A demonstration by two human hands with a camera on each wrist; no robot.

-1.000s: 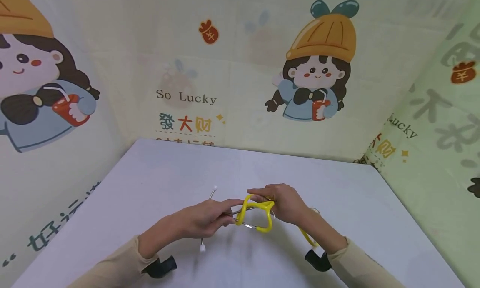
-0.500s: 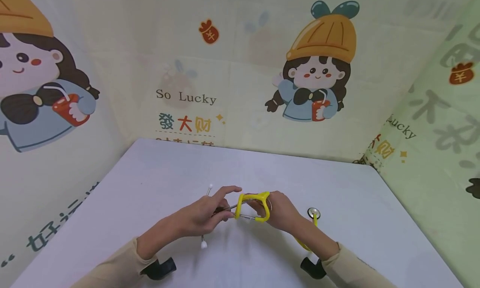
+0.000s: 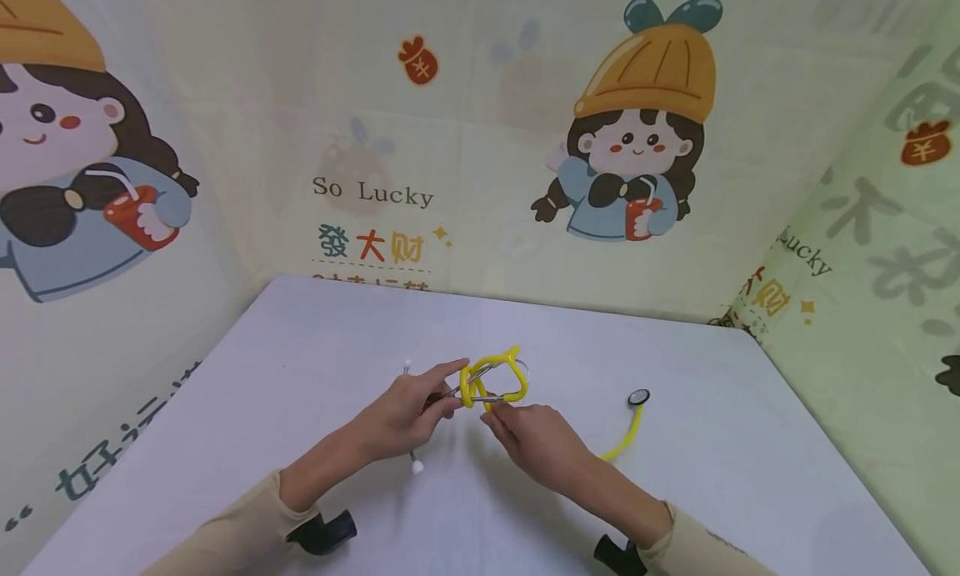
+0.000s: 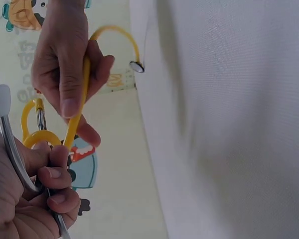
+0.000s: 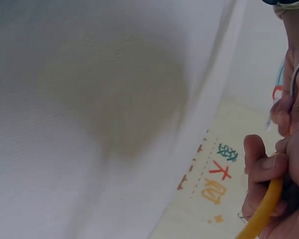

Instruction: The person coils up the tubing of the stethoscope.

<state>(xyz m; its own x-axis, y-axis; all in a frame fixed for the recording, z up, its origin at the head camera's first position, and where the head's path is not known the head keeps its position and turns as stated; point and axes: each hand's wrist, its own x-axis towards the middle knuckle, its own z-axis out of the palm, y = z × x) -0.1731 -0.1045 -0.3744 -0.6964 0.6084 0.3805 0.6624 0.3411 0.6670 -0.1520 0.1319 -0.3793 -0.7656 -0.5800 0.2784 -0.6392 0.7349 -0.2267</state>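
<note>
- Head view: white surface (image 3: 352, 334), nothing about it looks different from half a second ago.
- Stethoscope (image 4: 74, 130) is held up above it, between the two hands. Long axis runs roughly left to right: eartip end to the left, chestpiece end out to the right.
- Left hand (image 3: 405, 416) has its fingers curled round the metal tubes, pretty narrow grip.
- Right hand (image 3: 536, 438) pinches the yellow tube, thumb against fingers. It's dropped to below the loop; earlier it was behind it.
- Yellow loop (image 3: 467, 388) has shifted farther from the person and a bit left, forked end pointing right and away.
- Chestpiece (image 3: 639, 398) has moved farther out too, its tube curving away from the person.
- White eartips: one beyond the left hand, one (image 3: 417, 468) on the near side.
</note>
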